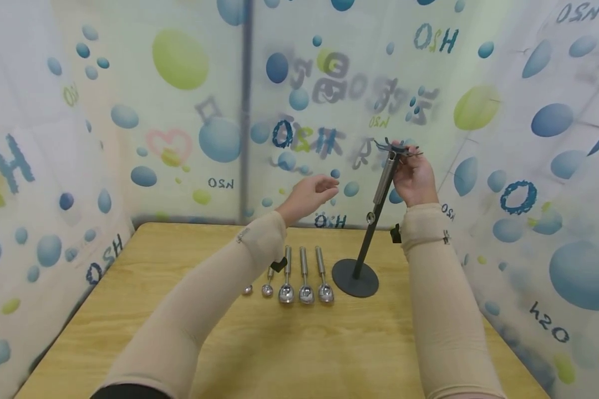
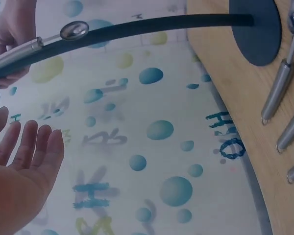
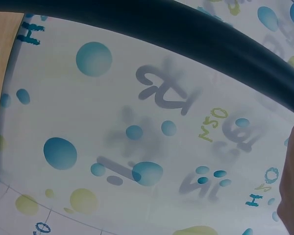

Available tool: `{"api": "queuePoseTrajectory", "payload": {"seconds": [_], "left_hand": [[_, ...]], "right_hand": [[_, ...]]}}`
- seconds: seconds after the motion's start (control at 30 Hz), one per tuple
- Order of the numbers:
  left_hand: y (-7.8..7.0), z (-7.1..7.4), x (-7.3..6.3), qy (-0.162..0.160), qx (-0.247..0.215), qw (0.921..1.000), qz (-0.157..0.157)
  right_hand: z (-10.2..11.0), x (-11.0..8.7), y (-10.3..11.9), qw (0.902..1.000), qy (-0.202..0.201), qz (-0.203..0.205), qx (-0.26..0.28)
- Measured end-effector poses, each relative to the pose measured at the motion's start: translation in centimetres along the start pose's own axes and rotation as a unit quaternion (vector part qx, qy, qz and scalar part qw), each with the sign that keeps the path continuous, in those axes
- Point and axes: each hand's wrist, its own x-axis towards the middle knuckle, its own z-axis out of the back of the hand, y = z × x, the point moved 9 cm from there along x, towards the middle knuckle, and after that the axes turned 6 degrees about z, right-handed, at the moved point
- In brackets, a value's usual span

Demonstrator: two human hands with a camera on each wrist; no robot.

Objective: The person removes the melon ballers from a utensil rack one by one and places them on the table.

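A black utensil stand [image 1: 355, 277] with a round base and a ring of hooks [image 1: 398, 148] at its top stands on the table. From the hooks hangs a small steel scoop [image 1: 383, 180], its round bowl downward along the pole. My right hand [image 1: 416, 180] is at the top of the stand, its curled fingers gripping there; the hooks and pole partly hide the fingertips. To the left of the pole my left hand [image 1: 309, 195] is raised in the air, holding nothing. In the left wrist view, the left hand [image 2: 27, 171] has loosely bent fingers below the hanging scoop's handle.
On the wooden table [image 1: 299, 343], several steel scoops lie in a row left of the base, including a large scoop [image 1: 325, 291] and a small scoop [image 1: 267, 289]. My left forearm partly covers the small ones. Printed curtains [image 1: 189, 127] enclose the back and sides.
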Motion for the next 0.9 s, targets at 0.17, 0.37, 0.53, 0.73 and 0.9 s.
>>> {"api": "queuePoseTrajectory", "payload": {"seconds": [0.17,0.37,0.53,0.73,0.9], "left_hand": [[-1.8,-1.3,1.1,-0.015,-0.033,0.9994,0.001],[-3.6,-2.9,2.6,-0.031,-0.078,0.9965,-0.009],[-4.9,-4.5,3.6,-0.025,-0.086,0.9958,-0.016],[-5.5,-5.7,4.0,-0.016,-0.077,0.9967,-0.018],[-5.5,-6.1,4.4,-0.025,-0.073,0.9969,-0.015]], "right_hand": [[0.0,0.2,0.0,1.0000,0.006,0.002,0.006],[0.1,0.3,0.0,1.0000,0.002,0.005,0.005],[-0.1,0.4,0.2,0.9999,0.008,0.010,0.007],[-0.1,0.4,0.2,0.9998,0.011,0.011,0.009],[0.1,0.4,0.2,0.9999,0.005,0.016,0.003]]}}
